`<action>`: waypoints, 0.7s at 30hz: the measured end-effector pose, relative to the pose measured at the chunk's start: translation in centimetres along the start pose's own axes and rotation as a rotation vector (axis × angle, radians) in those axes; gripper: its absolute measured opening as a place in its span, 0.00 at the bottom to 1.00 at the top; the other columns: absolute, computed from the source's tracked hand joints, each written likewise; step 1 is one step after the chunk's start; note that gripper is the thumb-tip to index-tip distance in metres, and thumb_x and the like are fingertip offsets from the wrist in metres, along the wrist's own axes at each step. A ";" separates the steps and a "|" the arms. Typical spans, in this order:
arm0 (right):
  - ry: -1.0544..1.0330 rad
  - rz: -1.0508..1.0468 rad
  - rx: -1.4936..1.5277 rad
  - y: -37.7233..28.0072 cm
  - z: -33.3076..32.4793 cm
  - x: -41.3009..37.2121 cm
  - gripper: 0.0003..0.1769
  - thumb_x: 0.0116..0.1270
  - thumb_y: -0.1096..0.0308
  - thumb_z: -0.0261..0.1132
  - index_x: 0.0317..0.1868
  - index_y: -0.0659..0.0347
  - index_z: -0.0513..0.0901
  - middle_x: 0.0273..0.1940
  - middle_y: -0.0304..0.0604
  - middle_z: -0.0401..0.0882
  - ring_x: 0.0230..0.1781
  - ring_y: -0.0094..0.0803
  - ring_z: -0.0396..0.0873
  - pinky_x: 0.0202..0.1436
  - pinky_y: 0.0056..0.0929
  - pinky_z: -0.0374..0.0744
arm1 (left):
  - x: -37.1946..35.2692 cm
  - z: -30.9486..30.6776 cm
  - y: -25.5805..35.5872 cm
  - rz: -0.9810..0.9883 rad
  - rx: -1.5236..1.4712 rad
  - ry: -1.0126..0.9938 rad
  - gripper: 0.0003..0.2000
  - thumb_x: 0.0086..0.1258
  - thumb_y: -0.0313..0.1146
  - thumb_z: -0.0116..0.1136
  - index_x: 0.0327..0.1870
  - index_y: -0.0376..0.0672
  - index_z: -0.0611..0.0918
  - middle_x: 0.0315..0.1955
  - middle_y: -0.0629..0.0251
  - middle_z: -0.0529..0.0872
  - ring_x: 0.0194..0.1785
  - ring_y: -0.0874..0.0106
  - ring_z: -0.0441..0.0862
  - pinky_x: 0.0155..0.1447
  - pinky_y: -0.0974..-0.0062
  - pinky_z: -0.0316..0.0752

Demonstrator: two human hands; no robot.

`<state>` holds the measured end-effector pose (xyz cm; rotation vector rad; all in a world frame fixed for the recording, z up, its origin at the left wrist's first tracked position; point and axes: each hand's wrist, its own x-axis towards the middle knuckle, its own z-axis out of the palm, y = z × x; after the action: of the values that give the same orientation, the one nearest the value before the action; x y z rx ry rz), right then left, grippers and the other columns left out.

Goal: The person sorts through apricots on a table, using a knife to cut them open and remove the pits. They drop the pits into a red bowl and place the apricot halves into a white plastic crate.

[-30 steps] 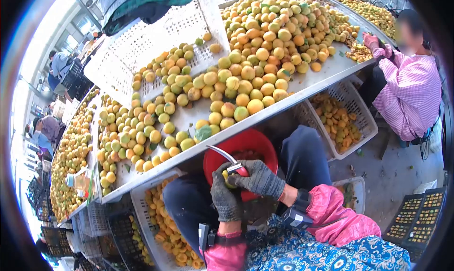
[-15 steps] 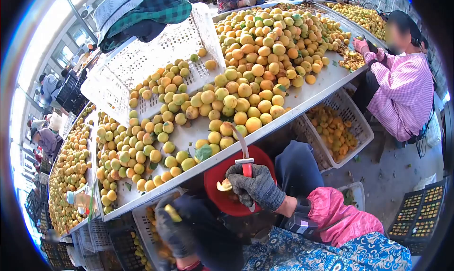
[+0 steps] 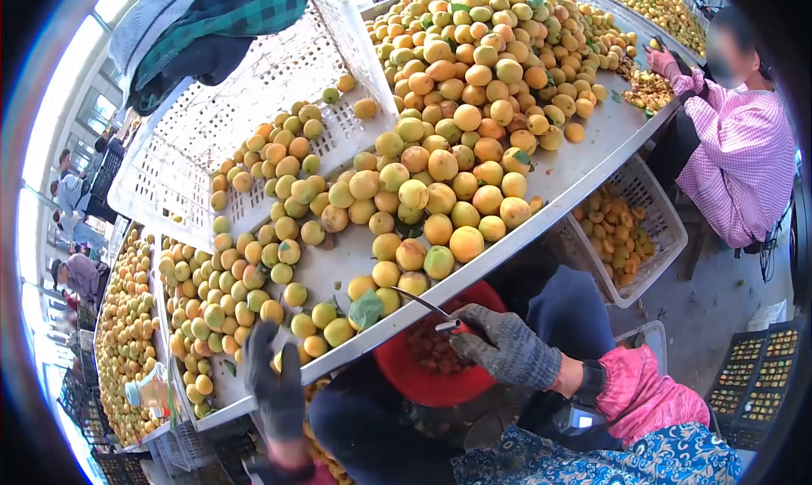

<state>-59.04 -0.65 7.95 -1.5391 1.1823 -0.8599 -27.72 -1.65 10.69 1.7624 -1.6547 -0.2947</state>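
The right hand (image 3: 512,350) is wrapped round the red handle of a curved knife (image 3: 457,327), its blade pointing toward the table (image 3: 565,168), perhaps to keep the edge clear of the worker's legs (image 3: 567,312). The left hand (image 3: 277,388) is a blur at the table's near side, fingers parted beside the nearest fruit (image 3: 271,311); whether it grips any, I can't tell from here. More fruit lies in a big heap (image 3: 486,71) and spreads from a white crate (image 3: 355,45) down to the metal lip, seemingly to put it within arm's reach. Between the legs sits a red bucket (image 3: 406,375), just below the knife hand, probably handy for whatever drops, with brownish bits (image 3: 427,350) lying inside
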 end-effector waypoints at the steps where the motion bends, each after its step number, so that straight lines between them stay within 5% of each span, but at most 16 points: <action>1: -0.006 0.053 0.077 -0.3 -0.6 0.0 0.15 0.67 0.62 0.62 0.50 0.62 0.77 0.35 0.53 0.82 0.37 0.48 0.83 0.44 0.39 0.79 | 3.0 1.9 1.1 0.131 0.065 -0.010 0.19 0.63 0.29 0.60 0.55 0.35 0.76 0.50 0.55 0.80 0.54 0.62 0.77 0.58 0.68 0.71; 2: -0.011 0.106 0.154 0.0 -1.1 0.2 0.15 0.67 0.63 0.62 0.50 0.62 0.78 0.37 0.53 0.83 0.39 0.49 0.83 0.45 0.39 0.79 | 5.9 3.9 2.1 0.262 0.130 -0.022 0.20 0.63 0.31 0.61 0.56 0.36 0.75 0.50 0.54 0.79 0.55 0.60 0.76 0.59 0.66 0.71; 3: 0.004 0.076 0.061 0.8 -1.5 0.3 0.18 0.64 0.67 0.64 0.54 0.62 0.76 0.37 0.49 0.84 0.39 0.34 0.84 0.44 0.32 0.80 | 8.4 5.7 3.2 0.301 0.160 -0.063 0.22 0.61 0.32 0.63 0.57 0.37 0.75 0.51 0.53 0.79 0.57 0.57 0.75 0.60 0.64 0.70; 6: 0.041 0.141 0.105 0.9 -2.5 0.3 0.18 0.65 0.66 0.64 0.54 0.61 0.77 0.38 0.47 0.84 0.40 0.32 0.84 0.45 0.31 0.79 | 14.7 11.4 3.9 0.541 0.219 -0.108 0.28 0.58 0.37 0.66 0.60 0.40 0.73 0.53 0.52 0.78 0.59 0.53 0.73 0.62 0.61 0.68; 9: 0.038 0.185 0.232 0.7 -3.4 0.4 0.16 0.68 0.65 0.61 0.54 0.60 0.76 0.44 0.52 0.83 0.45 0.44 0.83 0.50 0.37 0.78 | 18.5 15.9 3.0 0.645 0.229 -0.213 0.28 0.56 0.39 0.67 0.59 0.41 0.74 0.53 0.54 0.79 0.59 0.54 0.73 0.63 0.61 0.68; 14: 0.039 0.140 0.203 0.6 -4.1 0.5 0.15 0.69 0.65 0.61 0.53 0.60 0.76 0.43 0.51 0.83 0.45 0.43 0.83 0.49 0.36 0.78 | 18.8 17.3 2.4 0.634 0.319 -0.186 0.25 0.59 0.36 0.65 0.58 0.39 0.76 0.48 0.55 0.82 0.55 0.58 0.77 0.60 0.64 0.71; 17: 0.062 0.174 0.253 0.2 -3.9 0.2 0.15 0.69 0.65 0.61 0.53 0.61 0.77 0.42 0.51 0.83 0.43 0.43 0.83 0.47 0.35 0.79 | 15.5 14.8 4.5 0.134 -0.407 -0.313 0.17 0.68 0.31 0.57 0.55 0.33 0.76 0.45 0.59 0.82 0.48 0.73 0.79 0.53 0.78 0.74; 21: 0.084 0.178 0.371 -0.4 -2.9 -0.2 0.14 0.69 0.64 0.60 0.52 0.62 0.77 0.38 0.53 0.83 0.38 0.45 0.84 0.41 0.36 0.80 | 8.0 11.1 5.8 0.171 -0.346 -0.194 0.15 0.72 0.30 0.51 0.54 0.32 0.76 0.46 0.57 0.82 0.49 0.70 0.79 0.53 0.75 0.74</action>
<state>-61.67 -1.19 9.17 -1.0919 1.1258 -0.9687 -37.58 -12.53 8.37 1.3620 -1.7532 -0.6476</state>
